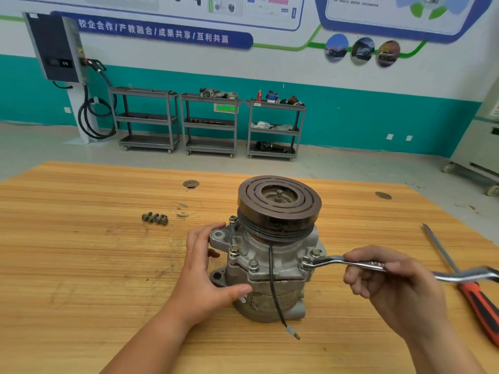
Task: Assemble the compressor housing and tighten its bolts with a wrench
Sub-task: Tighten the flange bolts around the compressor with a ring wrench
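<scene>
The grey metal compressor (270, 265) stands upright on the wooden table (81, 252), its dark grooved pulley (279, 205) on top and a black wire (275, 298) hanging down its front. Several bolts (253, 264) stick up from the housing flange. My left hand (208, 276) grips the housing's left side, thumb on the lower body and fingers by a mounting ear. My right hand (388, 282) grips a silver wrench (337, 261) whose ring end sits on a bolt at the flange's right side.
Three loose bolts (155, 218) lie on the table to the left of the compressor. A screwdriver with a red and black handle (469, 287) lies at the right edge. Grey shelf carts (210, 122) stand by the far wall.
</scene>
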The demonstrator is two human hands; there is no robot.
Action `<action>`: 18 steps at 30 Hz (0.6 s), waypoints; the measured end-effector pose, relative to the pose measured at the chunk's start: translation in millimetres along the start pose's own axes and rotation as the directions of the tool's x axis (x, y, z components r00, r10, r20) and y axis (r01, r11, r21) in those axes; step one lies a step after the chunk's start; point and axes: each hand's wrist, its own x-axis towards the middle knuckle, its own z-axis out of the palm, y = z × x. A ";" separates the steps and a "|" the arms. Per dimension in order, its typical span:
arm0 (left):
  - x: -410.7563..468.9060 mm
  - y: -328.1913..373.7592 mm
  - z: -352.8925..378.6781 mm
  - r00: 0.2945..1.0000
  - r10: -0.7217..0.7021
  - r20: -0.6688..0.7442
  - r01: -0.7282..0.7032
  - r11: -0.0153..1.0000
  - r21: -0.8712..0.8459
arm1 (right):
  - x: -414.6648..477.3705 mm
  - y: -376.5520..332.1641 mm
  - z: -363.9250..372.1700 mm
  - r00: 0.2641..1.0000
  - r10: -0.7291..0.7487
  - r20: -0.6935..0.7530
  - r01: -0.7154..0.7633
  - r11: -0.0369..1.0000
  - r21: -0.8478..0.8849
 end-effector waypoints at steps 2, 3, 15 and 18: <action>0.2 0.2 -0.2 1.000 -0.004 0.003 0.004 1.000 0.002 | 13.6 1.0 -12.7 0.990 0.034 0.139 -0.042 0.997 0.058; 0.3 0.2 -0.1 1.000 -0.003 0.003 0.003 1.000 0.002 | 20.0 0.2 -18.1 0.974 0.056 0.220 -0.077 0.993 0.088; 0.9 1.0 1.6 1.000 -0.004 -0.003 0.004 0.999 -0.038 | 46.1 1.2 -23.9 0.925 0.137 0.353 -0.182 0.979 0.096; 0.6 1.6 1.6 1.000 -0.004 -0.008 0.004 0.999 -0.048 | 13.1 4.4 -10.8 0.993 0.033 0.110 -0.035 0.999 0.016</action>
